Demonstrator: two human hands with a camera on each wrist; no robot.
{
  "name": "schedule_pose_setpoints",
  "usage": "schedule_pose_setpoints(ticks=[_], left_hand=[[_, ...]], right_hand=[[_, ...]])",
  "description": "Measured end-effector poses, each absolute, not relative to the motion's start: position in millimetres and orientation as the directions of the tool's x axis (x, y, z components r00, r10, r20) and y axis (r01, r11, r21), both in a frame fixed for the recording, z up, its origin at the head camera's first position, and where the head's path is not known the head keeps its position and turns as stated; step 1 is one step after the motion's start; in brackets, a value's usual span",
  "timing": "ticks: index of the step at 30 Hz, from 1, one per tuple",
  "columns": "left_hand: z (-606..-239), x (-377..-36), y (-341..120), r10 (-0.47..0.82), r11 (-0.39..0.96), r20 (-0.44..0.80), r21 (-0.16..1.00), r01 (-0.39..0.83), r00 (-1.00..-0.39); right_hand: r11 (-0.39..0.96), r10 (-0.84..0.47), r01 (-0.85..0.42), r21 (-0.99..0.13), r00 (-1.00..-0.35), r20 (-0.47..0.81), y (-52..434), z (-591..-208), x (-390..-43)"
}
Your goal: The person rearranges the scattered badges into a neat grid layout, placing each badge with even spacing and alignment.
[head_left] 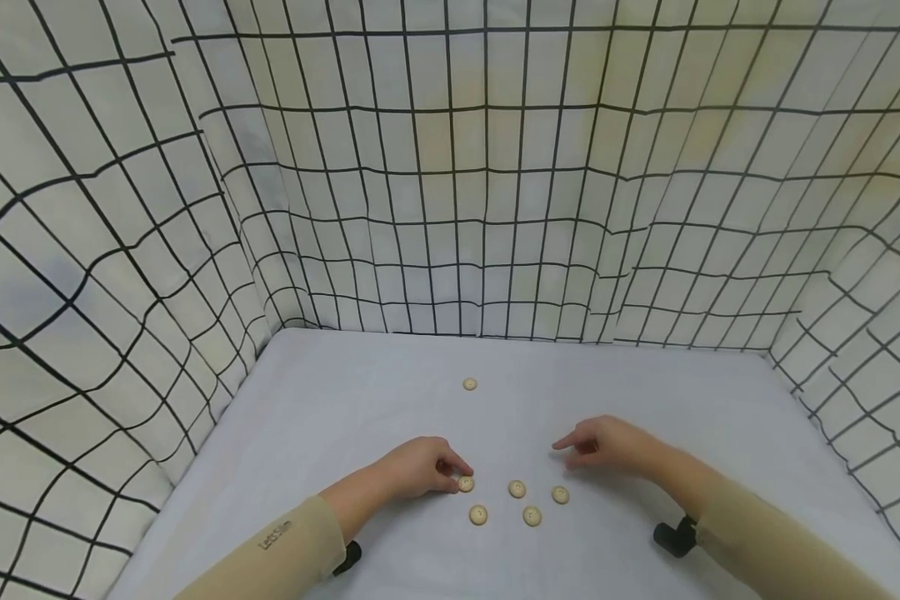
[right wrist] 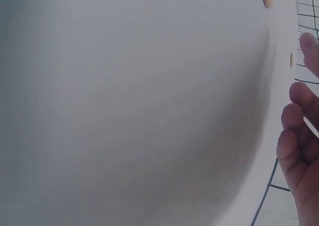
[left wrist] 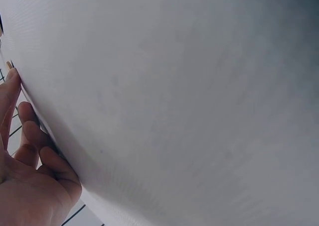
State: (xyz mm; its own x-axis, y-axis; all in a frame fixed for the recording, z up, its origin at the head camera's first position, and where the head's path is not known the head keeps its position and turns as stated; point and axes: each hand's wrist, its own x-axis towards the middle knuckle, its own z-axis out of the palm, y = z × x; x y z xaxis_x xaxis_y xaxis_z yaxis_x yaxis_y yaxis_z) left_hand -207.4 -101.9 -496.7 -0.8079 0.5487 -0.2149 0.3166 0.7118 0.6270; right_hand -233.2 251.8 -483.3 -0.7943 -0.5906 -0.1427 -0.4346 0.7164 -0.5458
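My left hand (head_left: pixel 422 467) is low over the white table, pinching a cream round button (head_left: pixel 466 483) at its edge with thumb and forefinger. In the left wrist view, the tip of that hand (left wrist: pixel 35 171) meets a small tan edge, while the other fingers are curled by the cloth. To the right, my right hand (head_left: pixel 607 443) hovers above the cloth with its forefinger pointing left and nothing in its grasp. Between and below the hands lie more buttons: one in the middle (head_left: pixel 517 489), one nearest the right hand (head_left: pixel 560 495), and two closer to me, a left button (head_left: pixel 477 515) and a right button (head_left: pixel 532 517).
A lone button (head_left: pixel 470 384) lies farther back on the white-covered table (head_left: pixel 360 375). White walls with a black grid net (head_left: pixel 457 225) enclose the back and both sides. Each wrist bears a black camera, such as the right one (head_left: pixel 675 538).
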Motion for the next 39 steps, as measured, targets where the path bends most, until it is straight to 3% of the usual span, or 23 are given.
schedule_pose_setpoints(ticks=[12, 24, 39], left_hand=[[-497.1, -207.0, -102.6, 0.549, 0.708, -0.209, 0.632, 0.317, -0.809], [-498.6, -207.8, -102.0, 0.553, 0.706, -0.207, 0.631, 0.322, -0.807], [-494.8, -205.6, -100.1, 0.547, 0.711, -0.212, 0.627, 0.317, -0.81]], right_hand=[[0.703, -0.613, -0.454, -0.547, -0.777, -0.142, 265.5, -489.3, -209.6], [0.67, -0.674, -0.518, -0.532, -0.725, -0.143, 255.9, -496.9, -206.6], [0.716, -0.652, -0.496, -0.492, -0.727, -0.215, 243.6, -497.6, -207.2]])
